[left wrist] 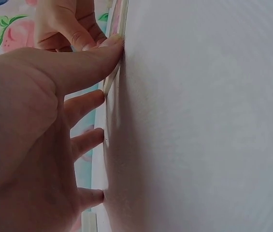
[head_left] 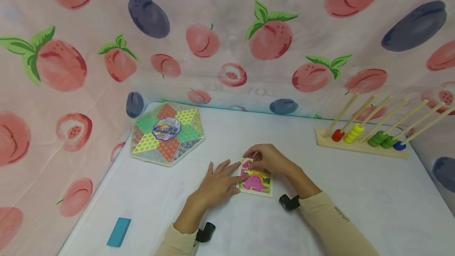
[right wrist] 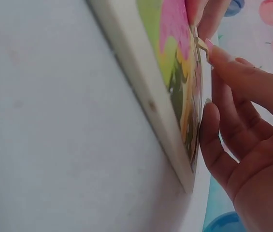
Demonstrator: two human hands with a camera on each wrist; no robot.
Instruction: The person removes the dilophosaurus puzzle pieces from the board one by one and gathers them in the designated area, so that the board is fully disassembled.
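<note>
A small wooden jigsaw board [head_left: 256, 194] with a pink dinosaur picture [head_left: 254, 184] lies on the white table in front of me. My right hand [head_left: 269, 159] reaches over its far edge and pinches a puzzle piece [right wrist: 202, 44] between thumb and fingertips, with one edge of the piece raised in the right wrist view. At the board's left side, my left hand [head_left: 215, 185] is spread, its index finger across the picture and its thumb against the near left edge. The other left fingertips [left wrist: 95, 137] rest on the tabletop.
A wrapped, hexagonal Chinese checkers set [head_left: 167, 128] lies at the back left. Nearer on the left is a blue block [head_left: 119, 232]. At the back right stands a wooden peg rack [head_left: 362, 150] with red, yellow, green and blue beads. Fruit-print cloth [head_left: 227, 23] hangs behind.
</note>
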